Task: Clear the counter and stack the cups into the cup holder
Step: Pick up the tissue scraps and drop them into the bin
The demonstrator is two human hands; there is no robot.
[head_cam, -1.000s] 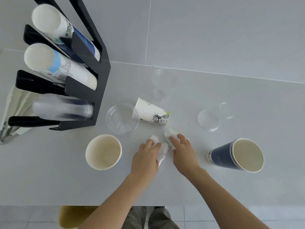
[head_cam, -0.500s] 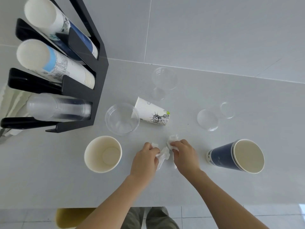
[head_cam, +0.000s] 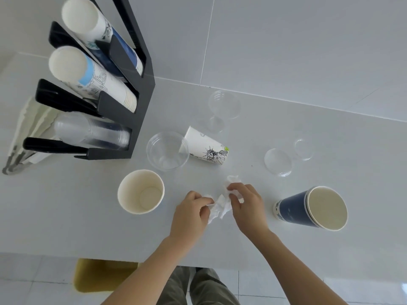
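A crumpled white tissue [head_cam: 221, 205] lies near the counter's front, pinched by my left hand [head_cam: 190, 214] and my right hand [head_cam: 246, 204] together. An upright white paper cup [head_cam: 141, 191] stands left of my hands. A printed paper cup [head_cam: 207, 147] lies on its side beside a clear plastic cup [head_cam: 167, 150]. Nested dark blue cups [head_cam: 312, 209] lie on their side at the right. Two more clear cups [head_cam: 223, 106] [head_cam: 278, 161] sit further back. The black cup holder [head_cam: 141, 89] at the left holds stacks of paper and clear cups.
A small clear lid [head_cam: 304, 148] lies at the back right. Tongs and paper sleeves [head_cam: 24, 137] rest left of the holder. A tiled wall [head_cam: 286, 40] rises behind the counter. A yellow bin [head_cam: 99, 276] stands on the floor below the counter's front edge.
Both hands have closed on the tissue and gathered it up, bunching it between them. The view has shifted slightly so the holder sits more to the right.
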